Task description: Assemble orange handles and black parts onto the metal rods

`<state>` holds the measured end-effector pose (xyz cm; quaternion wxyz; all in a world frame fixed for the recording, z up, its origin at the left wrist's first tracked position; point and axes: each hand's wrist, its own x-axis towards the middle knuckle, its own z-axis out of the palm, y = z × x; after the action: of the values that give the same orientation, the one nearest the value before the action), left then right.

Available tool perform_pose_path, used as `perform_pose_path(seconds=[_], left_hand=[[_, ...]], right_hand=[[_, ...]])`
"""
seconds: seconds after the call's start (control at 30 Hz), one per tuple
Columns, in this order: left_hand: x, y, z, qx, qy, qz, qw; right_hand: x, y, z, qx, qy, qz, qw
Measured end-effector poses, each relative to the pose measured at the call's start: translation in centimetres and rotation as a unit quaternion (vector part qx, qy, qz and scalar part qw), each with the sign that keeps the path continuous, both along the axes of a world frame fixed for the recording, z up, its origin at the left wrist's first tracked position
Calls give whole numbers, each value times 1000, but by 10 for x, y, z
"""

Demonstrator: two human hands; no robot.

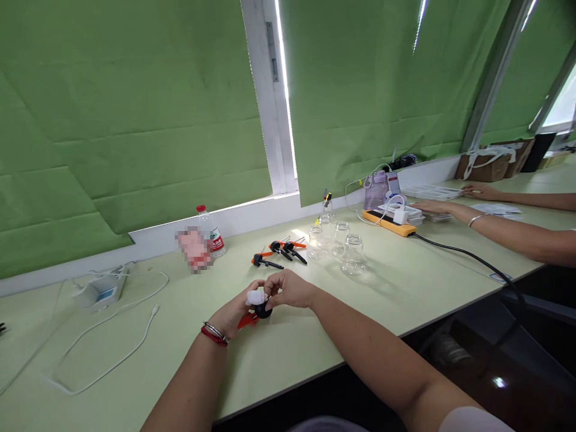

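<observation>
My left hand [233, 309] is closed around a black and orange tool [248, 321], its orange part showing below the fingers. A small white translucent piece [256, 297] sits at the fingertips, above the black round part [263, 310]. My right hand [288, 289] pinches at that black part from the right, its fingers touching it. Beyond the hands lie several similar black and orange tools [279, 249] with thin metal rods. To their right stand several clear glass jars [353, 255].
A plastic bottle [218, 239] stands behind a blurred pink item [195, 247]. White cables [130, 306] and a white box [101, 291] lie left. An orange power strip [389, 223], purple bottle [375, 192] and another person's hands [434, 207] are right.
</observation>
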<state>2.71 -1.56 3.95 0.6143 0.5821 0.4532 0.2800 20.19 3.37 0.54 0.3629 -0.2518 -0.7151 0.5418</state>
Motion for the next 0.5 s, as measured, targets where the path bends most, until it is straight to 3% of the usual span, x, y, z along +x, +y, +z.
perform_pose_path(seconds=[0.5], left_hand=[[-4,5,-5,-16,-7,2,1000]], right_hand=[[-3,0,-1,5,32,21,999]])
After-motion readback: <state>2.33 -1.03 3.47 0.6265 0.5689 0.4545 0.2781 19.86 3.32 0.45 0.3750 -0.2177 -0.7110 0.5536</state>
